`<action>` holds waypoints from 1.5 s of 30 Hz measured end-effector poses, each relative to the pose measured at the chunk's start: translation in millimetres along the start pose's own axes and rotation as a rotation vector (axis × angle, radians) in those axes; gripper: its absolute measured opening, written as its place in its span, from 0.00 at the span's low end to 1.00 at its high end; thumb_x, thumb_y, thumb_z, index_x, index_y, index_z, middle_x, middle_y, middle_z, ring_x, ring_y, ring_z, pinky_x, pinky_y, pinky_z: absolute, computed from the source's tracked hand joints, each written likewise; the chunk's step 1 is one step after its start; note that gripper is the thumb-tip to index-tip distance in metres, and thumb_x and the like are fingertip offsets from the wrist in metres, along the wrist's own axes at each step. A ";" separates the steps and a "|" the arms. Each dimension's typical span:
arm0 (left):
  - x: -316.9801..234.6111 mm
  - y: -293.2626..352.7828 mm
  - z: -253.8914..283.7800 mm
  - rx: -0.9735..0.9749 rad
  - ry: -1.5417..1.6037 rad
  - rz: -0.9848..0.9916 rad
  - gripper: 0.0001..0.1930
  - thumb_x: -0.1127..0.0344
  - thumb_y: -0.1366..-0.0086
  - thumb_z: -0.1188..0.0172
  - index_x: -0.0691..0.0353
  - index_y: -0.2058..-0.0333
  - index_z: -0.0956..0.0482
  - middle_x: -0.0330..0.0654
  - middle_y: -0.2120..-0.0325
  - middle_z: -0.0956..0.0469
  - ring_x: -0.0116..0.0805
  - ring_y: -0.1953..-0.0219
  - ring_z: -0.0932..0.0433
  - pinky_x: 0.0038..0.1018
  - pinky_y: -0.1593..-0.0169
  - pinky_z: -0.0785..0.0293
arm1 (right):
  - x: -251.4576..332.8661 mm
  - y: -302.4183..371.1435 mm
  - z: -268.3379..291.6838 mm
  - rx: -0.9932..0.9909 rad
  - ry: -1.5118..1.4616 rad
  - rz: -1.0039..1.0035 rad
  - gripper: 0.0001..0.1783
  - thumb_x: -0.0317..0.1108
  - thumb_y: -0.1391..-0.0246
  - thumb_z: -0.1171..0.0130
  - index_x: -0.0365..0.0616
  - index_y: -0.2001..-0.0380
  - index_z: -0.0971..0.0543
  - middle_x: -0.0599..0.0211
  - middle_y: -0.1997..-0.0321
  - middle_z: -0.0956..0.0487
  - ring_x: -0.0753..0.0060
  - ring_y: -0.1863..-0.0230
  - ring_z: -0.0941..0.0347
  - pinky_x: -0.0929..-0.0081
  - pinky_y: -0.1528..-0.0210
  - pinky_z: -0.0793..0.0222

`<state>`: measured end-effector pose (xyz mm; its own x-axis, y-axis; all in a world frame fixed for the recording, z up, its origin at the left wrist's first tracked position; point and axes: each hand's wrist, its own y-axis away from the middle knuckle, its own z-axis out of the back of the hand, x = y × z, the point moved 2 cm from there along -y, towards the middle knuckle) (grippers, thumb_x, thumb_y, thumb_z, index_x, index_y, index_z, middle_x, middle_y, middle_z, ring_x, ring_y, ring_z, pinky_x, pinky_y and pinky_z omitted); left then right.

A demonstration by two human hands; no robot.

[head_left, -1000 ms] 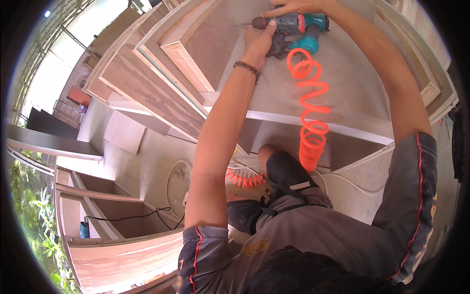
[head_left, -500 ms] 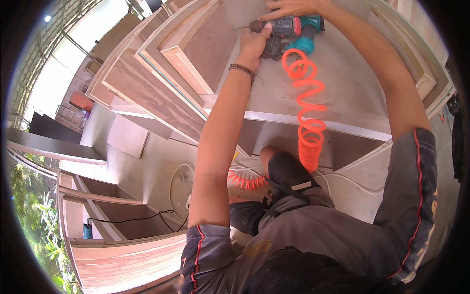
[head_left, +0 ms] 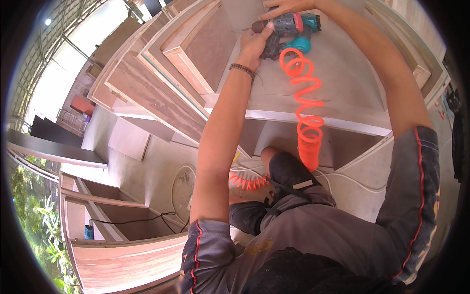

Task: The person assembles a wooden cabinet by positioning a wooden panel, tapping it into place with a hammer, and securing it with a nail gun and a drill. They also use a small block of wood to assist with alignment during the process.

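A dark grey cordless drill with a red ring (head_left: pixel 286 23) lies over the pale cabinet panel (head_left: pixel 318 83), its thin bit pointing left. My left hand (head_left: pixel 253 45) is closed about the front of it, thumb on top of the body. Just beyond the drill, my right hand (head_left: pixel 290 6) has its fingers stretched out to the left; whether they touch the panel I cannot tell. Against the drill's right side is a teal and black air tool (head_left: pixel 303 43), partly hidden by it. An orange coiled hose (head_left: pixel 308 93) runs from that tool down toward my knees.
A box-like wooden frame (head_left: pixel 196 51) stands left of my left hand, with stacked wooden panels (head_left: pixel 139 90) beyond. At lower left is an open wooden cabinet (head_left: pixel 112 206) with a black cord (head_left: pixel 132 221) across it. More orange hose (head_left: pixel 247 182) and white cable (head_left: pixel 352 183) lie on the floor.
The teal air tool and the top of the orange hose have shifted slightly left. My right hand has moved a little left; my left hand keeps its hold on the drill.
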<state>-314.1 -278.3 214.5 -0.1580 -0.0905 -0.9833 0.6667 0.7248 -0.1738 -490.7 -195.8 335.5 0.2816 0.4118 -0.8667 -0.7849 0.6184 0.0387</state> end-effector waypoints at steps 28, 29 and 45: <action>-17.1 -28.4 1.4 0.039 0.329 -0.248 0.33 0.48 0.30 0.36 0.61 0.36 0.37 0.45 0.42 0.29 0.42 0.40 0.27 0.40 0.38 0.25 | -41.6 -14.7 -18.2 -0.231 0.202 -0.204 0.31 0.37 0.39 0.52 0.80 0.34 0.30 0.78 0.63 0.26 0.72 0.59 0.26 0.62 0.57 0.36; -16.7 -30.3 0.5 0.060 0.319 -0.237 0.34 0.46 0.29 0.38 0.62 0.36 0.36 0.46 0.42 0.28 0.42 0.40 0.27 0.40 0.37 0.26 | -44.7 -15.4 -17.5 -0.217 0.201 -0.203 0.30 0.38 0.39 0.52 0.80 0.34 0.29 0.77 0.63 0.26 0.71 0.59 0.26 0.62 0.57 0.36; -16.3 -33.3 -15.4 0.169 0.275 -0.173 0.35 0.39 0.23 0.54 0.67 0.35 0.34 0.53 0.38 0.29 0.42 0.37 0.29 0.40 0.39 0.26 | -54.3 -4.3 -31.0 -0.217 -0.023 -0.236 0.29 0.41 0.41 0.51 0.71 0.34 0.26 0.74 0.61 0.26 0.68 0.56 0.25 0.61 0.55 0.37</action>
<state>-344.9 -290.4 237.1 -0.4532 0.0020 -0.8914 0.7207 0.5893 -0.3650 -519.7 -241.5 367.0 0.4802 0.2910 -0.8275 -0.7955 0.5420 -0.2710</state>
